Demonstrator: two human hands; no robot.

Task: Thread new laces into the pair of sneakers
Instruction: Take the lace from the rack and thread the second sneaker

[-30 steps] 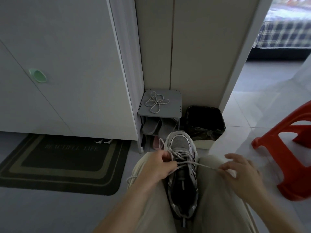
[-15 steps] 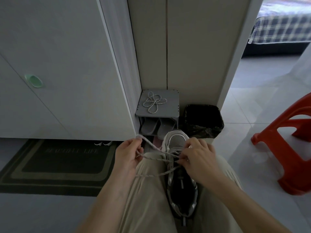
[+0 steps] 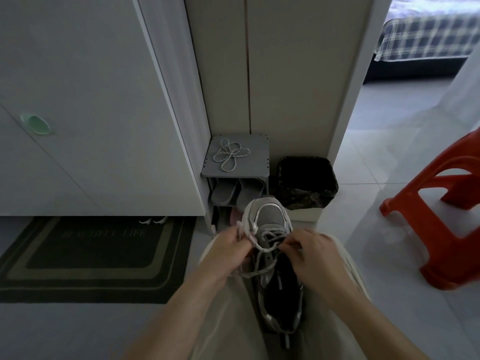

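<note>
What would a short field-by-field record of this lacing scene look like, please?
work piece: grey sneaker between the person's legs, toe pointing away
threading: lace crosses the front eyelets
left: left hand grips the lace at the sneaker's left side
right: right hand pinches the lace at the right side
spare: second lace lies in loops on the shoe rack
surroundings: black bin, red stool, doormat
</note>
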